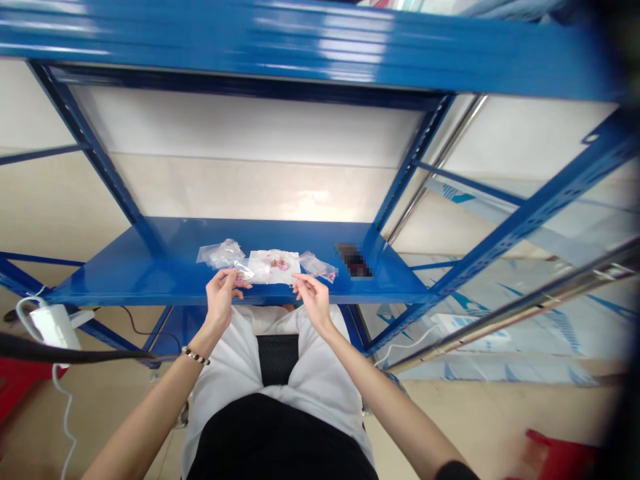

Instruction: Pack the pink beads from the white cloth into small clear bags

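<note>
My left hand (pixel 221 293) is at the front edge of the blue shelf, thumb and fingers pinched on a small clear plastic bag (pixel 243 271) with pink bits by the fingertips. My right hand (pixel 313 295) has its thumb and fingertips together at the right front corner of a white paper sheet (pixel 260 272); what lies between them is too small to make out. On the paper sits a cluster of small pink and gold-brown pieces (pixel 280 263). More clear bags (pixel 223 253) lie behind my left hand. Another clear bag with pink pieces (pixel 319 268) lies beyond my right hand.
The blue metal shelf (pixel 175 233) has uprights at both sides and an upper shelf (pixel 200 40) above. A dark, blurred-out object (pixel 355 260) lies to the right. A white power strip (pixel 57 327) with a cable hangs at the left.
</note>
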`<state>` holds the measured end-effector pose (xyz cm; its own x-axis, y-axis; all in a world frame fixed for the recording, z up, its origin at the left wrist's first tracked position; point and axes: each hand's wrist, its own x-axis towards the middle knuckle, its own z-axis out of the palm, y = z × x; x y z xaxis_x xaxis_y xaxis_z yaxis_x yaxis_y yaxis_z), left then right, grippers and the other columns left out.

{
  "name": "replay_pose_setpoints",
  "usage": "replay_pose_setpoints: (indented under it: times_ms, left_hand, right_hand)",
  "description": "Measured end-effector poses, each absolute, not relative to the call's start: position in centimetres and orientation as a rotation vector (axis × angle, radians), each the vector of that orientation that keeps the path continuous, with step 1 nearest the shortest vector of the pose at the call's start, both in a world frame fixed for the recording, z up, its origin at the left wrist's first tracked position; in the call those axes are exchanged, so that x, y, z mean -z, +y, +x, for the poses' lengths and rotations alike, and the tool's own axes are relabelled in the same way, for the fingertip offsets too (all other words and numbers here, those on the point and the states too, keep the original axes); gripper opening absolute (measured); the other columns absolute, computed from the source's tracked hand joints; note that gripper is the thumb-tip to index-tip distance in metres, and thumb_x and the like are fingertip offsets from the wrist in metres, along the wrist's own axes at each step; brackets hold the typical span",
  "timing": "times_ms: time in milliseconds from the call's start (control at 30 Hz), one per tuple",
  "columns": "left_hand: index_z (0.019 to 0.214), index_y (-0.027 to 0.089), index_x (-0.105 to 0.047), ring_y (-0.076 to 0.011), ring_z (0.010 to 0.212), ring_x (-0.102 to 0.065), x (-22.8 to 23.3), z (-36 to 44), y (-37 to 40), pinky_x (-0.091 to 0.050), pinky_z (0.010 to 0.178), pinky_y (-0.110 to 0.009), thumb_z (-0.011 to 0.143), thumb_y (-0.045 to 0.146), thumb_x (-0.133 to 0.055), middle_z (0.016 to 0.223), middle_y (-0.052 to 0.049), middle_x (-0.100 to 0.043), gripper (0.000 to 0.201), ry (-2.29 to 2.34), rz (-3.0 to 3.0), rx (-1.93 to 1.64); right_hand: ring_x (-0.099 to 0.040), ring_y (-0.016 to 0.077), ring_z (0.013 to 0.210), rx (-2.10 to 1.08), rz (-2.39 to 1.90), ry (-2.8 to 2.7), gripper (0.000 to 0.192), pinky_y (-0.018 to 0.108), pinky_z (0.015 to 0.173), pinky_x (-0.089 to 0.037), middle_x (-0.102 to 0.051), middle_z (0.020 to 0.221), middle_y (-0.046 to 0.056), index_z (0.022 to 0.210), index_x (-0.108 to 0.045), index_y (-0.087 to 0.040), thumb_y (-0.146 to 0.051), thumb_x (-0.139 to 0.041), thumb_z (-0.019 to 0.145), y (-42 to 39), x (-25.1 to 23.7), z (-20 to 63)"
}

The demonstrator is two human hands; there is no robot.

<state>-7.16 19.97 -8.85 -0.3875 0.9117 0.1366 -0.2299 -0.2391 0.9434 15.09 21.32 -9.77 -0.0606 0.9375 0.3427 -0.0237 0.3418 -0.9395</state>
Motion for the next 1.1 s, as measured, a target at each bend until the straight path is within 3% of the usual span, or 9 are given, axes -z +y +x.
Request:
replay_pose_setpoints:
  times_ms: [133, 267, 467, 867, 1100]
  left_hand:
    - [0.087, 0.014, -0.058, -0.0185, 0.058, -0.069, 7.6, -7.9, 22.8, -0.042, 0.039, -0.018, 0.075, 0.047, -0.069, 0.075, -0.007, -0.069, 0.036, 1.187, 0.955, -1.806]
    - [0.087, 0.014, -0.057, -0.0183, 0.057, -0.069, 6.9, -8.1, 25.4, -0.042, 0.038, -0.018, 0.076, 0.045, -0.067, 0.078, -0.009, -0.071, 0.035, 1.23, 0.945, -1.793]
    - [0.087, 0.014, -0.055, -0.0174, 0.053, -0.068, 7.4, -7.7, 27.6, -0.043, 0.036, -0.018, 0.077, 0.037, -0.065, 0.077, -0.009, -0.07, 0.027, 1.335, 0.866, -1.715]
    - [0.093, 0.013, -0.053, -0.0169, 0.052, -0.068, 7.7, -7.1, 29.4, -0.046, 0.036, -0.019, 0.085, 0.029, -0.053, 0.082, -0.009, -0.068, 0.017, 1.593, 1.064, -1.445]
    - [0.092, 0.01, -0.059, -0.0167, 0.05, -0.068, 7.0, -6.9, 30.5, -0.043, 0.035, -0.017, 0.086, 0.028, -0.054, 0.086, -0.012, -0.071, 0.02, 1.661, 1.191, -1.33]
  right_hand:
    - [-0.062, 0.0208, 0.094, -0.876, -0.868, -1.283, 0.048, 0.033, 0.079, -0.053, -0.066, 0.104, 0.01, 0.13, -0.054, -0.021, -0.048, -0.039, 0.094, 24.1, 8.2, 12.6]
    - [-0.057, 0.0193, 0.114, -0.825, -0.92, -1.213, 0.054, 0.037, 0.098, -0.045, -0.06, 0.123, 0.01, 0.141, -0.04, -0.023, -0.051, -0.03, 0.096, 28.5, 7.8, 10.5]
    - [-0.056, 0.019, 0.117, -0.815, -1.078, -1.249, 0.059, 0.037, 0.101, -0.041, -0.06, 0.126, 0.012, 0.14, -0.041, -0.02, -0.057, -0.024, 0.096, 33.2, 10.0, 8.7]
    - [-0.055, 0.0209, 0.119, -0.652, -1.196, -1.352, 0.056, 0.036, 0.106, -0.037, -0.063, 0.125, 0.01, 0.129, -0.057, -0.018, -0.048, -0.019, 0.099, 33.6, 11.3, 7.8]
    - [-0.056, 0.021, 0.119, -0.613, -1.203, -1.389, 0.055, 0.035, 0.105, -0.038, -0.063, 0.125, 0.012, 0.13, -0.056, -0.015, -0.043, -0.02, 0.1, 33.5, 11.3, 7.5]
